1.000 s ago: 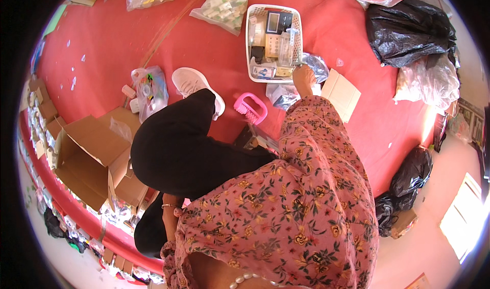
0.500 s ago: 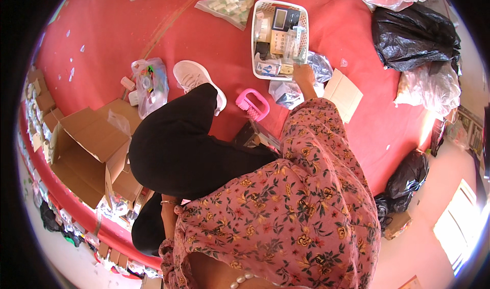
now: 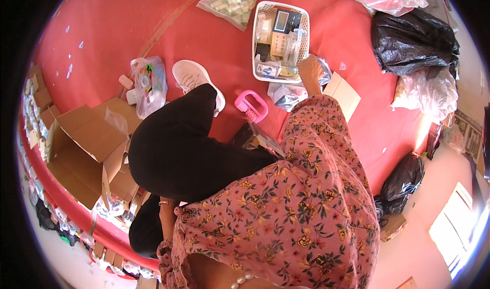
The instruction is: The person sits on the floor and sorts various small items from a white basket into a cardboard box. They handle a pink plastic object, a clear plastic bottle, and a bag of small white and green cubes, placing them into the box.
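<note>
My right hand [image 3: 311, 70] is beside the near right corner of a white perforated plastic basket [image 3: 255, 44]. Its fingers look curled, and whatever may be in them is hidden. Inside the basket are a dark device with a pale screen [image 3: 283, 20], a beige panel with round spots [image 3: 279, 43], a clear plastic container [image 3: 291, 49] and small packets [image 3: 268, 70]. Clear plastic packaging [image 3: 287, 94] lies just below the basket, close to my right wrist. My left forearm [image 3: 167, 220], with a bracelet, goes behind my black-clad leg, which covers the hand.
A pink handled brush [image 3: 251, 106] lies near my white shoe [image 3: 196, 80] on the red floor covering. An open cardboard box [image 3: 84, 159] and a bag of small items [image 3: 149, 87] are at left. A cardboard piece [image 3: 343, 95] and black bags [image 3: 414, 43] are at right.
My right hand has drawn back a little from the basket's near right corner, to the right and slightly up. The left arm stays where it was.
</note>
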Demonstrator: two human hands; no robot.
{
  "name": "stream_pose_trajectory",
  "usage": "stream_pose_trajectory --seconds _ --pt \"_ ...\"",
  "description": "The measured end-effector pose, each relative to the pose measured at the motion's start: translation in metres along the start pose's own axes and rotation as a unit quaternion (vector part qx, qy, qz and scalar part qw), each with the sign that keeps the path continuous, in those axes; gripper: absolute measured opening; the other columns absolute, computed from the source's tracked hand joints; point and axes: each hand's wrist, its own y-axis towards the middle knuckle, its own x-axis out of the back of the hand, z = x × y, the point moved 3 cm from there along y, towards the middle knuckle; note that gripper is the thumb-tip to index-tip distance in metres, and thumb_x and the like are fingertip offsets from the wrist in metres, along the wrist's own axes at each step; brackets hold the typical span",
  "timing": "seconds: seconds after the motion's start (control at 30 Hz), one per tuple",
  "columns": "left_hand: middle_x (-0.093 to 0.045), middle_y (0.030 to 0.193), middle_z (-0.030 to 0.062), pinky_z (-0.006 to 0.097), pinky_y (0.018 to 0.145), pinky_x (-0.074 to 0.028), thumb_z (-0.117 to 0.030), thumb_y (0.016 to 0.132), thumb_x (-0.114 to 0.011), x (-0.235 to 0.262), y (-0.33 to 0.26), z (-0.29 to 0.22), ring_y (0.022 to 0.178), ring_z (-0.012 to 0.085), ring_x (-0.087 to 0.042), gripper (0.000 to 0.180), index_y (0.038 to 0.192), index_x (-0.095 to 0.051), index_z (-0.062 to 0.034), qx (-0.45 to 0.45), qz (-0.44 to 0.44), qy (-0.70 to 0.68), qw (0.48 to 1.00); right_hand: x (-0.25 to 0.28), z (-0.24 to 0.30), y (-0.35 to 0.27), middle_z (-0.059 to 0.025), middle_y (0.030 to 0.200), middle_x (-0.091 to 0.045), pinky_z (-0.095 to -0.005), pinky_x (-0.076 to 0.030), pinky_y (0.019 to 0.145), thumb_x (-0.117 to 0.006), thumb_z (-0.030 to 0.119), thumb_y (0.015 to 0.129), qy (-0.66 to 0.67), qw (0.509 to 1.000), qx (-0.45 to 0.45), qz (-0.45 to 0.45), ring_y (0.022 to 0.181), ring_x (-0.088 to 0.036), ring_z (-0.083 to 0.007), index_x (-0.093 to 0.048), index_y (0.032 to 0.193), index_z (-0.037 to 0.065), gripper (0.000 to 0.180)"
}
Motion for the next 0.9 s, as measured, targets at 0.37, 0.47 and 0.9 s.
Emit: stream_pose_trajectory --seconds 0.37,0.47,0.9 --pt "-0.055 0.1 0.0206 0.044 0.073 -0.045 -0.017 0.08 -0.049 -0.002 -0.019 0.005 0.089 0.0388 -0.053 0.031 0.109 -0.051 -0.0062 0.016 0.005 -0.01 1.0 -0.021 0.017 0.041 -0.0141 0.099 -0.05 -0.0445 -0.047 0.072 -0.051 0.015 0.077 -0.191 0.95 0.248 0.003 0.094 -0.053 -0.0316 -0.061 0.096 0.008 0.023" --pt "-0.055 0.1 0.0205 0.044 0.073 -0.045 -0.017 0.08 -0.049 -0.005 -0.019 0.006 0.089 0.0387 -0.053 0.031 0.108 -0.052 -0.0062 0.017 0.006 -0.012 1.0 -0.014 0.007 0.029 -0.0139 0.097 -0.051 -0.0444 -0.047 0.073 -0.051 0.015 0.077 -0.204 0.953 0.22 -0.053 0.092 -0.052 -0.031 -0.061 0.095 0.008 0.022" --pt "-0.055 0.099 0.02 0.044 0.072 -0.045 -0.017 0.08 -0.05 0.001 -0.03 0.003 0.088 0.0384 -0.054 0.03 0.108 -0.052 -0.0065 0.005 -0.013 -0.002 1.0 0.006 0.037 0.021 -0.0092 0.089 -0.06 -0.0429 -0.046 0.068 -0.048 0.014 0.077 -0.177 0.909 0.317 -0.203 0.084 -0.058 -0.0278 -0.06 0.094 0.007 0.022"
